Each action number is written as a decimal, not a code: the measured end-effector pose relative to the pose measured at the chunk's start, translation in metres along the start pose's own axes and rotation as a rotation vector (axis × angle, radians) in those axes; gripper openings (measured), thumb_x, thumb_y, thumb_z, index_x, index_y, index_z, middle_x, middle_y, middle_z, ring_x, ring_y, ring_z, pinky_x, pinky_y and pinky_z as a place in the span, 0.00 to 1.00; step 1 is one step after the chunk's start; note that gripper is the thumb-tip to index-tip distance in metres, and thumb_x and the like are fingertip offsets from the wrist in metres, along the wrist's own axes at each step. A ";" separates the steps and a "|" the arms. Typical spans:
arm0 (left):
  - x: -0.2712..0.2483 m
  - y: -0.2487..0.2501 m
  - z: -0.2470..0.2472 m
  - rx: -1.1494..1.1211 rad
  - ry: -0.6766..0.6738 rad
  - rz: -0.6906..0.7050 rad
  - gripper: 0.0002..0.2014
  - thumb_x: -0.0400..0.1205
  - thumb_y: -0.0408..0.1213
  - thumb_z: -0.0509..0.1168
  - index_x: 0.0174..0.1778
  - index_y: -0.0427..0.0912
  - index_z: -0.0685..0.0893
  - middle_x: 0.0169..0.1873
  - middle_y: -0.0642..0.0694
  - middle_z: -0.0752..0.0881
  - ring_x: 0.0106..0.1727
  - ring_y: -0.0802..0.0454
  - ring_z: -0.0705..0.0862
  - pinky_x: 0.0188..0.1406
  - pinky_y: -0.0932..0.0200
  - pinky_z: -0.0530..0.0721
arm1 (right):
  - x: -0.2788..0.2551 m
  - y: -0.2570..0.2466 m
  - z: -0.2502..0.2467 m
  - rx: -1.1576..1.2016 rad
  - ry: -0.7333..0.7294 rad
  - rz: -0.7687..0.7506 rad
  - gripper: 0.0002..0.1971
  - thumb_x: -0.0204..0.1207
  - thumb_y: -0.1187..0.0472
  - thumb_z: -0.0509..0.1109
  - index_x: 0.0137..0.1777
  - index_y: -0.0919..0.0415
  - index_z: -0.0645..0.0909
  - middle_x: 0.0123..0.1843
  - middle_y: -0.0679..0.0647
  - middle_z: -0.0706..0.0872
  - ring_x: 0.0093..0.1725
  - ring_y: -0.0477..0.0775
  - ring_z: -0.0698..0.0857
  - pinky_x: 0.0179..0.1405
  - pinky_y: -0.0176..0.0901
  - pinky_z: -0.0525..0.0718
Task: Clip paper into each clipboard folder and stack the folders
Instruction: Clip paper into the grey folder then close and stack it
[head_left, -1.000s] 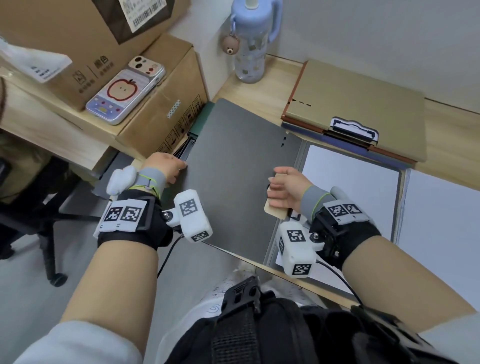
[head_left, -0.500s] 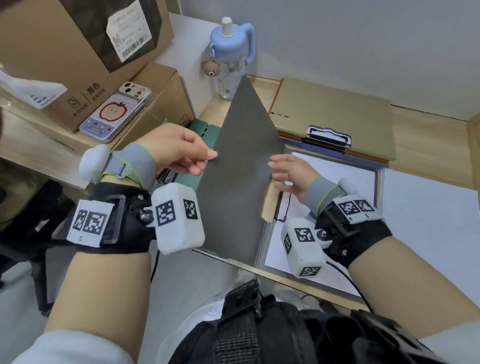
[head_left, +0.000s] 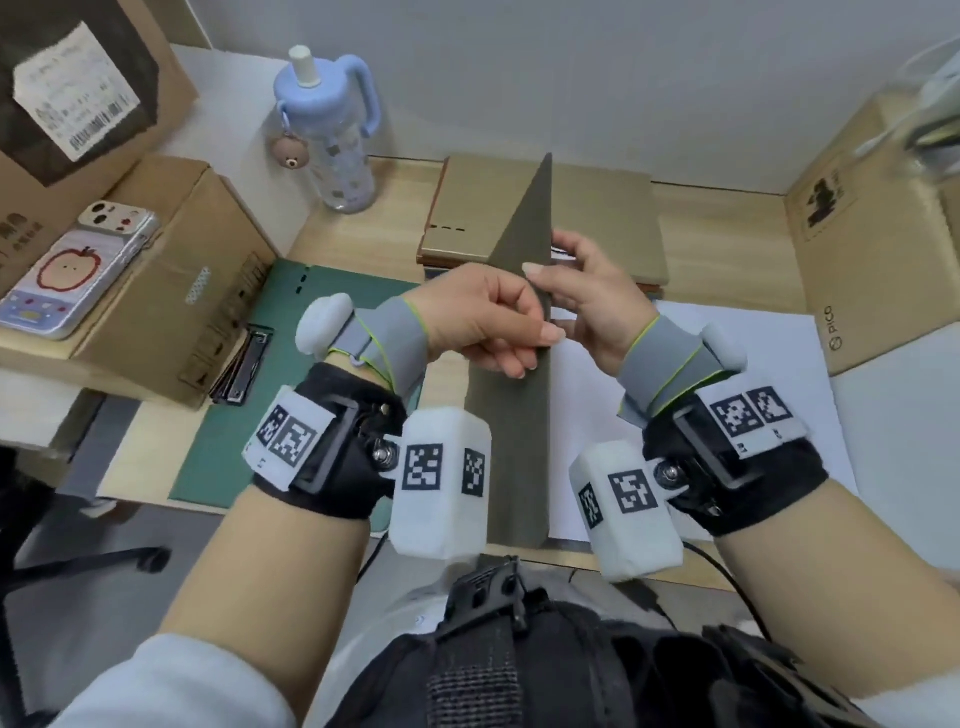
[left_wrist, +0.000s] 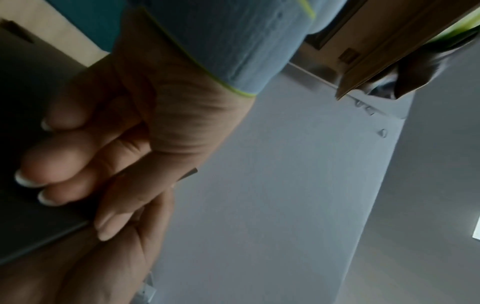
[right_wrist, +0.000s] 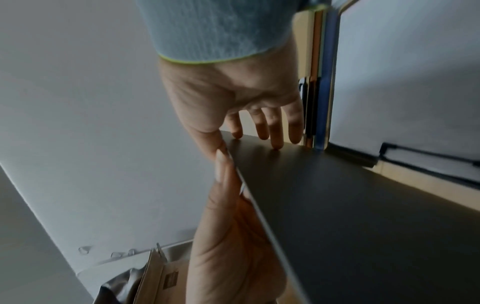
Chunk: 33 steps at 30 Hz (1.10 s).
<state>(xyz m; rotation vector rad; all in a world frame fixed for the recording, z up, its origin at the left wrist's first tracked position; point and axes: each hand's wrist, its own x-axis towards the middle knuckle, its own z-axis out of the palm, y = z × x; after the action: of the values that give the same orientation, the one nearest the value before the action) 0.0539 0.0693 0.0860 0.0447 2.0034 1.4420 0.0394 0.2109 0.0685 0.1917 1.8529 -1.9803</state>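
Observation:
A grey clipboard folder's cover (head_left: 522, 431) stands nearly upright on the desk, seen edge-on in the head view. My left hand (head_left: 535, 351) pinches its upper edge, thumb on one face and curled fingers (left_wrist: 52, 164) on the dark face (left_wrist: 26, 92). My right hand (head_left: 548, 257) holds the same edge a little further back, its thumb across the left face and its fingers (right_wrist: 275, 133) on the right face (right_wrist: 363, 216). White paper (head_left: 675, 389) lies flat to the right of the cover. A stack of tan folders (head_left: 602, 218) lies behind it.
A green folder (head_left: 234, 441) with a black clip (head_left: 241, 369) lies on the left. Behind it are cardboard boxes (head_left: 171, 291) with a phone (head_left: 72, 270) on top. A blue bottle (head_left: 332, 130) stands at the back left, and another box (head_left: 872, 249) at the right.
The grey cover has swung from lying flat on the left to standing upright. My left hand rose and moved right with it. My right hand left the tan piece and took the cover's edge.

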 end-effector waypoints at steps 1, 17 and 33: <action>0.008 0.001 0.006 -0.006 -0.020 -0.011 0.11 0.77 0.35 0.70 0.31 0.46 0.76 0.18 0.51 0.86 0.19 0.62 0.83 0.23 0.70 0.76 | -0.004 0.002 -0.011 0.010 0.012 0.007 0.20 0.79 0.67 0.66 0.70 0.54 0.71 0.43 0.43 0.83 0.35 0.39 0.85 0.28 0.32 0.83; 0.080 -0.066 0.026 0.061 0.358 -0.437 0.34 0.82 0.41 0.65 0.82 0.38 0.60 0.76 0.41 0.71 0.75 0.40 0.72 0.76 0.50 0.70 | -0.009 0.081 -0.114 -0.098 0.254 0.266 0.17 0.81 0.71 0.59 0.69 0.65 0.76 0.49 0.56 0.85 0.39 0.50 0.83 0.26 0.30 0.82; 0.085 -0.086 0.014 -0.264 0.397 -0.382 0.24 0.84 0.25 0.59 0.76 0.37 0.65 0.67 0.38 0.78 0.51 0.51 0.90 0.46 0.62 0.86 | -0.005 0.135 -0.123 -0.216 0.319 0.368 0.32 0.75 0.62 0.66 0.80 0.61 0.65 0.76 0.52 0.75 0.71 0.58 0.77 0.75 0.51 0.72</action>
<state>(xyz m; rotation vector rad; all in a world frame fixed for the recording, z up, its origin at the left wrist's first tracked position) 0.0240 0.0808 -0.0310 -0.7493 1.9569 1.5265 0.0741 0.3292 -0.0661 0.7609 2.0298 -1.5564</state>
